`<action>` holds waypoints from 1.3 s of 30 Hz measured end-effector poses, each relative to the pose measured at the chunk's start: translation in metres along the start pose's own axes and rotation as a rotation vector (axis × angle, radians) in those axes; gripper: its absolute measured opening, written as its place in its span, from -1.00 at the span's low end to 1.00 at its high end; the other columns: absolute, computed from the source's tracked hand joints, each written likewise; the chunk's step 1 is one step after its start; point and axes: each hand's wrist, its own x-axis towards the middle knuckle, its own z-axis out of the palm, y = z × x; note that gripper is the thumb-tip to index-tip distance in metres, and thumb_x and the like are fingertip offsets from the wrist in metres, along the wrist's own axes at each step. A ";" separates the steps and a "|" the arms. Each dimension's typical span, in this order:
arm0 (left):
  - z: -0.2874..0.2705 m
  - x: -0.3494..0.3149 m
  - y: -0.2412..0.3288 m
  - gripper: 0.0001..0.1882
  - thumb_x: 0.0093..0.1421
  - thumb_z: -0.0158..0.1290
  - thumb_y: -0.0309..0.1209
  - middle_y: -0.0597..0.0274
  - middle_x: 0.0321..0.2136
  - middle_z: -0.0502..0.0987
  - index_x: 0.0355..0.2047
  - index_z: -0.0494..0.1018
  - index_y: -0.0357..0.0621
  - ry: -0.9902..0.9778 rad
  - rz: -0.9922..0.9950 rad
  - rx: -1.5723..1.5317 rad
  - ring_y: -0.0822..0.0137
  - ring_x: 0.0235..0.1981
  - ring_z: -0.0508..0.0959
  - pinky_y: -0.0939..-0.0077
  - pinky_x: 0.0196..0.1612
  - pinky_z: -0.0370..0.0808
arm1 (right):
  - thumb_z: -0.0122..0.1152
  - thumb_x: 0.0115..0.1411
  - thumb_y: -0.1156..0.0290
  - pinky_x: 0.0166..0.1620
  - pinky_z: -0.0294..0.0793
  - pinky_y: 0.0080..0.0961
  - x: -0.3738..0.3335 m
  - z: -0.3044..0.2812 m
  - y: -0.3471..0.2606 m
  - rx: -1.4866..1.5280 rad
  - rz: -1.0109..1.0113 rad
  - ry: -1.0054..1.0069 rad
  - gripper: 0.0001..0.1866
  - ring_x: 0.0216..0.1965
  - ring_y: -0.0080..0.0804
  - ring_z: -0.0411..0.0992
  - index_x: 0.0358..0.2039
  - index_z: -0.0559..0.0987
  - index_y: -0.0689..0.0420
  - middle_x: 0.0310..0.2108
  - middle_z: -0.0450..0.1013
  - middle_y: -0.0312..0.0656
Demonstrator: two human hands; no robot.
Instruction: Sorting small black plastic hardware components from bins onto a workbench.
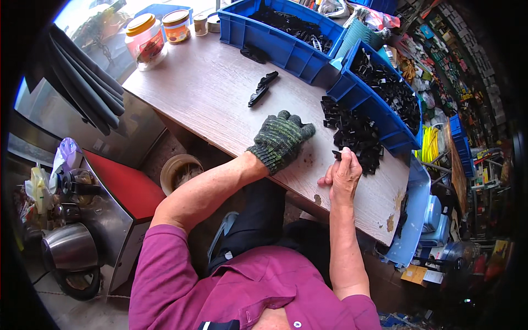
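My left hand (pixel 281 142), in a dark green and black knit glove, is over the front part of the wooden table (pixel 198 93). Its fingers are curled closed, and whatever they may hold is hidden. Bare, my right hand (pixel 345 175) pinches a small black plastic part (pixel 336 155) between thumb and forefinger. Just beyond that hand lies a loose pile of similar black parts (pixel 357 135). Past the glove, a black elongated piece (pixel 263 89) rests on the tabletop, with another black piece (pixel 254 54) farther back.
Two blue crates, one at the back (pixel 275 41) and one at the right (pixel 374 99), hold black parts. Jars (pixel 146 47) stand at the far left corner. A light blue tub (pixel 412 220) sits beside the table's right end; a metal kettle (pixel 71 247) is at the lower left.
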 end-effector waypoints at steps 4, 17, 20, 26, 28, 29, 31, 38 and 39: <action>0.004 0.000 -0.006 -0.63 0.19 0.08 -0.15 0.05 -0.32 0.52 -0.14 0.49 -0.15 0.298 -0.131 -0.073 0.01 -0.23 0.51 0.10 -0.25 0.44 | 0.00 0.35 0.09 -0.82 0.31 -0.47 0.000 0.001 0.000 -0.009 0.004 0.016 -0.63 -0.87 -0.56 0.10 -0.43 0.36 0.13 -0.84 0.04 -0.38; 0.007 -0.011 0.014 -0.78 0.11 0.12 -0.20 0.06 -0.33 0.53 -0.35 0.53 -0.06 0.058 -0.145 0.042 0.00 -0.20 0.48 0.03 -0.24 0.40 | 0.01 0.36 0.12 -0.82 0.33 -0.47 0.000 0.002 -0.002 0.033 0.000 0.024 -0.63 -0.86 -0.56 0.11 -0.51 0.34 0.10 -0.83 0.07 -0.37; 0.011 -0.018 0.020 -0.80 0.09 0.13 -0.30 0.06 -0.33 0.52 -0.28 0.49 -0.04 0.069 -0.041 0.040 -0.02 -0.20 0.49 0.02 -0.26 0.42 | 0.01 0.35 0.11 -0.81 0.32 -0.47 0.001 0.000 -0.001 0.045 -0.009 0.020 -0.63 -0.86 -0.55 0.11 -0.50 0.34 0.10 -0.83 0.06 -0.37; 0.005 -0.019 0.038 -0.81 0.21 0.11 -0.38 0.01 -0.36 0.58 -0.18 0.52 -0.13 0.146 -0.087 -0.536 -0.05 -0.28 0.59 0.17 -0.23 0.53 | 0.02 0.35 0.12 -0.75 0.23 -0.55 0.004 -0.008 0.007 0.080 -0.061 0.035 -0.66 -0.84 -0.55 0.12 -0.40 0.41 0.13 -0.79 0.09 -0.39; 0.008 -0.017 0.044 -0.81 0.24 0.10 -0.39 -0.02 -0.28 0.60 -0.18 0.52 -0.19 0.121 -0.101 -0.561 -0.03 -0.24 0.61 0.23 -0.19 0.55 | 0.02 0.35 0.12 -0.74 0.21 -0.56 0.001 -0.005 0.005 0.094 -0.021 0.072 -0.67 -0.83 -0.55 0.12 -0.39 0.43 0.14 -0.75 0.13 -0.39; 0.009 -0.015 0.048 -0.81 0.24 0.09 -0.39 -0.03 -0.28 0.60 -0.18 0.51 -0.21 0.104 -0.108 -0.649 -0.04 -0.24 0.61 0.23 -0.20 0.54 | 0.02 0.35 0.13 -0.72 0.20 -0.58 -0.001 -0.002 0.001 0.106 0.017 0.113 -0.67 -0.83 -0.55 0.13 -0.38 0.46 0.14 -0.72 0.17 -0.39; 0.015 -0.014 0.054 -0.82 0.28 0.06 -0.39 -0.04 -0.27 0.59 -0.18 0.51 -0.22 0.108 -0.139 -0.725 -0.07 -0.24 0.60 0.22 -0.21 0.53 | 0.03 0.35 0.13 -0.72 0.19 -0.58 -0.003 -0.001 -0.002 0.067 -0.034 0.102 -0.67 -0.83 -0.57 0.13 -0.39 0.46 0.14 -0.69 0.20 -0.39; 0.023 -0.008 0.066 -0.80 0.33 -0.02 -0.35 -0.04 -0.33 0.58 -0.15 0.49 -0.19 0.136 -0.355 -0.755 -0.08 -0.28 0.57 0.15 -0.24 0.49 | -0.01 0.37 0.21 -0.67 0.16 -0.63 0.000 -0.007 0.003 -0.005 -0.053 0.058 -0.66 -0.71 -0.68 0.19 -0.52 0.41 0.10 -0.69 0.19 -0.45; 0.032 -0.008 0.070 -0.80 0.33 -0.02 -0.35 -0.04 -0.33 0.58 -0.15 0.49 -0.19 0.134 -0.353 -0.757 -0.08 -0.28 0.57 0.15 -0.24 0.49 | -0.01 0.36 0.24 -0.63 0.15 -0.62 0.003 -0.011 0.009 -0.074 -0.117 0.085 -0.67 -0.68 -0.68 0.17 -0.53 0.40 0.10 -0.68 0.17 -0.46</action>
